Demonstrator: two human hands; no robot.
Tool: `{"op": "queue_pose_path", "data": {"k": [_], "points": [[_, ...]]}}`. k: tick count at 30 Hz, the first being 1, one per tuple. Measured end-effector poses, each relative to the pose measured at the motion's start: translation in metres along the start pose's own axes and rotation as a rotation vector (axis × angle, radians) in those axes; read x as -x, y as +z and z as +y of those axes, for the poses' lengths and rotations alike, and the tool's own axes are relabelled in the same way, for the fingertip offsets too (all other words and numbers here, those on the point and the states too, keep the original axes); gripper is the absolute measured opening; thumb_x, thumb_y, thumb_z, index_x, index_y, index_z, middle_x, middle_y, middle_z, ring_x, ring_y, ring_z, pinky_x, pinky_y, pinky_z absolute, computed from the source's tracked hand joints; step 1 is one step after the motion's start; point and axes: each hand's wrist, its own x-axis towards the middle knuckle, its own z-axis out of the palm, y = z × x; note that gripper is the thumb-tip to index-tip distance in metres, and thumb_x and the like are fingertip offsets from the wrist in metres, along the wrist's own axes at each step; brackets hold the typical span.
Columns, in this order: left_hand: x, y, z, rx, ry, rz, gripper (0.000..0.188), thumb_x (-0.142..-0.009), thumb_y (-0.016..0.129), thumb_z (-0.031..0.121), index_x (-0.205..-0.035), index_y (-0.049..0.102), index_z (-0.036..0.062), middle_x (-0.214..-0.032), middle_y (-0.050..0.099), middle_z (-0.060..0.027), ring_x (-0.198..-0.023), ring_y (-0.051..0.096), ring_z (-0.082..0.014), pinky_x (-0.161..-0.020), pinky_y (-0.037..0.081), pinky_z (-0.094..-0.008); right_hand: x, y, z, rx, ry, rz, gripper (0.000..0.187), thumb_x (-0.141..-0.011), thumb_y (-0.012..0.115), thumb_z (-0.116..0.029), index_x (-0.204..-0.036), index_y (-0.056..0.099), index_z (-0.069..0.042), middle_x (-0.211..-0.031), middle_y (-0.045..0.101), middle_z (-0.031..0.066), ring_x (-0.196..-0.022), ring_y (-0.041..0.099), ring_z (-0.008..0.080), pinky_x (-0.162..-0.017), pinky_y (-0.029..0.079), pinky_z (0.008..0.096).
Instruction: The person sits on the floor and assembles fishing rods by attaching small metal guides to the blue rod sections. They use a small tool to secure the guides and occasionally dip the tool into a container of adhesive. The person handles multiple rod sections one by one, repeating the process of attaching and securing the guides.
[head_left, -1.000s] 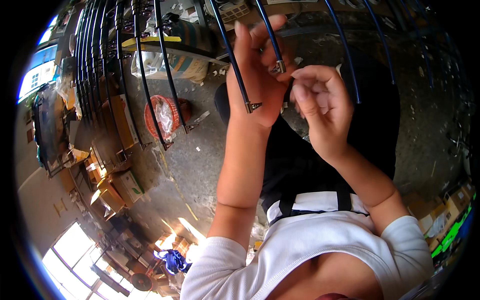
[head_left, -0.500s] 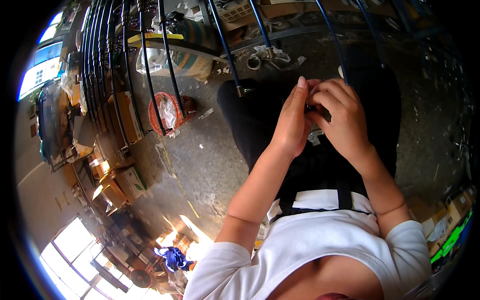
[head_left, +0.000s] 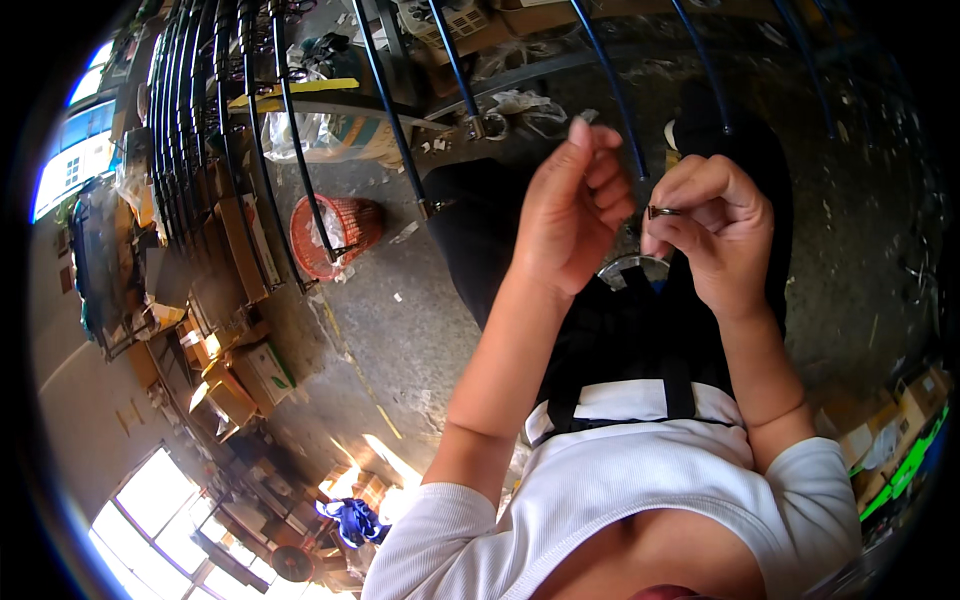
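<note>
Shows two bare hands (head_left: 575, 215) (head_left: 735, 225), one small metal piece (head_left: 664, 212), one red basket (head_left: 362, 222), one blue bundle (head_left: 352, 520), two white sleeves (head_left: 430, 535) (head_left: 812, 490) and two black trouser legs (head_left: 475, 240) (head_left: 750, 150). Includes more than ten slim rods (head_left: 388, 105), overlapping too closely at left for an exact count.

Right grip (head_left: 725, 235) pinches, thumb (head_left: 690, 237) toward fingers (head_left: 705, 180); just left of it, the left grip (head_left: 572, 212) curls loosely, its thumb raised. Below each grip, a bare forearm (head_left: 500, 360) angles inward.

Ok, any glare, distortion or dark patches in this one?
Head view: window at lower left blown out; head view: dark rods at upper left bent by fisheye; head view: upper right murky; head view: left hand and right hand well lit, small metallic piece lacking fine detail.
</note>
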Motion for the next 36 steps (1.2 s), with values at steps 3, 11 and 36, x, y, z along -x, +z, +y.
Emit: {"op": "queue_pose_path", "data": {"k": [3, 11, 36], "points": [[-0.009, 0.014, 0.016, 0.07, 0.061, -0.16, 0.039, -0.089, 0.049, 0.047, -0.096, 0.058, 0.0096, -0.067, 0.034, 0.0066, -0.061, 0.028, -0.0076, -0.052, 0.027, -0.0198, -0.009, 0.005, -0.004, -0.331, -0.017, -0.049, 0.021, -0.072, 0.065, 0.013, -0.078, 0.048, 0.001, -0.079, 0.06, 0.0169, -0.067, 0.066, 0.0236, -0.055, 0.057, 0.0279], [-0.018, 0.047, 0.035, 0.014, 0.209, -0.314, 0.038, -0.087, 0.052, 0.046, -0.091, 0.058, 0.0082, -0.063, 0.038, 0.0068, -0.059, 0.034, -0.0061, -0.052, 0.029, -0.0204, -0.029, 0.013, -0.006, -0.227, -0.203, -0.053, 0.027, -0.06, 0.077, 0.008, -0.074, 0.056, -0.003, -0.079, 0.054, 0.0052, -0.077, 0.055, 0.0124, -0.075, 0.048, 0.0268], [-0.014, 0.049, 0.035, -0.057, 0.228, -0.33, 0.028, -0.091, 0.052, 0.033, -0.085, 0.057, 0.0057, -0.061, 0.038, 0.0029, -0.056, 0.032, -0.0065, -0.05, 0.028, -0.0203, -0.023, 0.023, 0.001, -0.035, -0.297, 0.045, 0.028, -0.064, 0.078, -0.002, -0.078, 0.054, -0.005, -0.08, 0.049, 0.0043, -0.066, 0.048, 0.0079, -0.06, 0.041, 0.0209]]}}
